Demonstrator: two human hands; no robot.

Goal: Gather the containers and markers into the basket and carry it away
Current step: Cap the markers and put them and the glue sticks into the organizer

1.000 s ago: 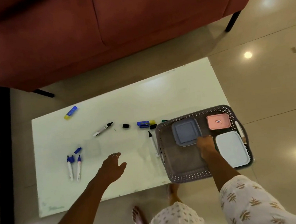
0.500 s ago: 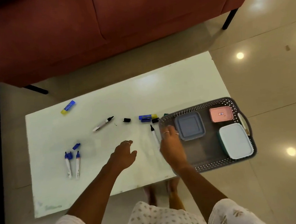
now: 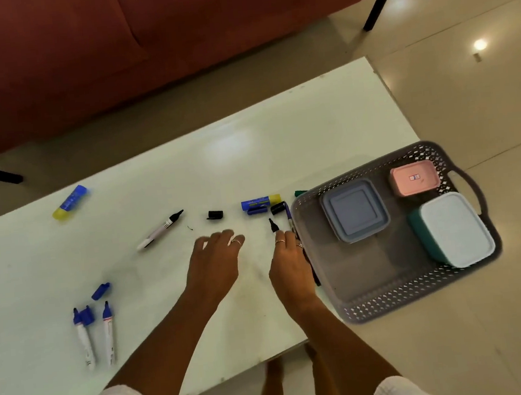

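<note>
The right hand (image 3: 289,258) has left the basket (image 3: 390,304) and now pinches, apparently, a black marker (image 3: 273,224) on the table (image 3: 247,141) just beside it. The left hand (image 3: 215,259) hovers spread; with the containers (image 3: 354,210) already inside, markers come next.

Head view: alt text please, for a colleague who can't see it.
A person's right hand grips markers beside a grey basket holding three lidded containers, while the open left hand hovers over a white table scattered with uncapped markers and loose caps.
</note>
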